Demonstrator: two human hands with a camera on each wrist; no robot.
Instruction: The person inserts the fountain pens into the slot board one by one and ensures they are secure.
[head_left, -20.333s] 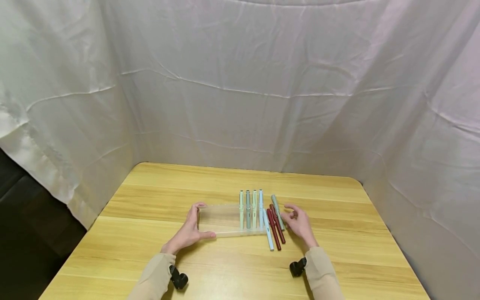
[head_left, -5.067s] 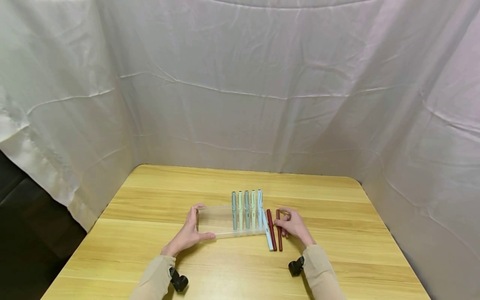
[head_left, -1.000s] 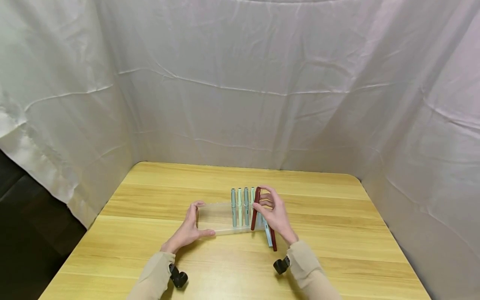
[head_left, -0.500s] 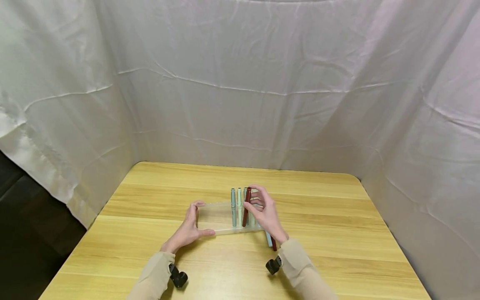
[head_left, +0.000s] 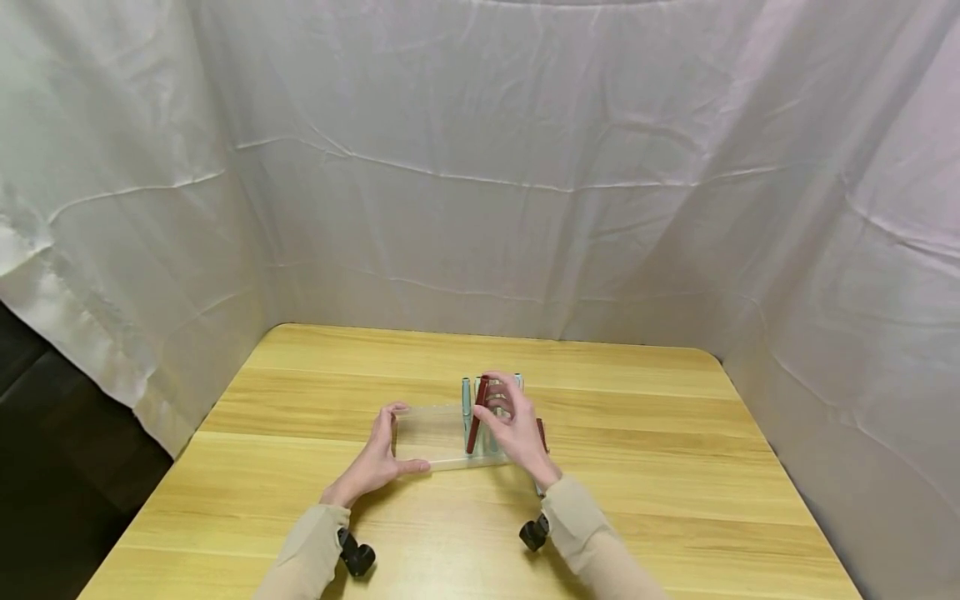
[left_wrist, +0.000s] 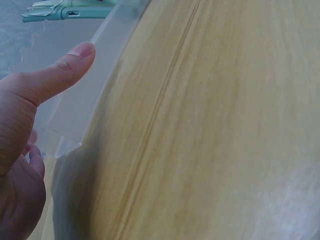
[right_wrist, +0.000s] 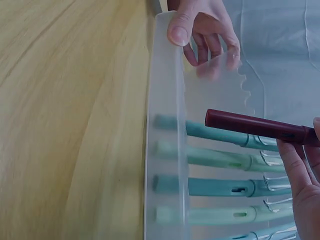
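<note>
My left hand (head_left: 375, 462) grips the left end of a translucent plastic pen tray (head_left: 429, 435), thumb on its front wall and fingers at the back. My right hand (head_left: 519, 431) pinches a dark red pen (head_left: 477, 417) over the tray, slightly tilted. In the right wrist view this red pen (right_wrist: 250, 125) hangs above the leftmost teal pen (right_wrist: 215, 132). Beside that one lie light green pens (right_wrist: 215, 158), another teal pen (right_wrist: 215, 186) and a light blue pen, side by side. My right hand hides part of the row in the head view.
A second dark red pen (head_left: 541, 428) lies on the wooden table (head_left: 675, 467) right of the tray, partly behind my right hand. A light blue pen near it is almost hidden. Pale curtains (head_left: 480, 208) enclose the table's back and sides.
A teal pen has joined the row's left end since the oldest frame. My right hand has since lifted a dark red pen off the table and carried it left over the tray. Left hand keeps its grip.
</note>
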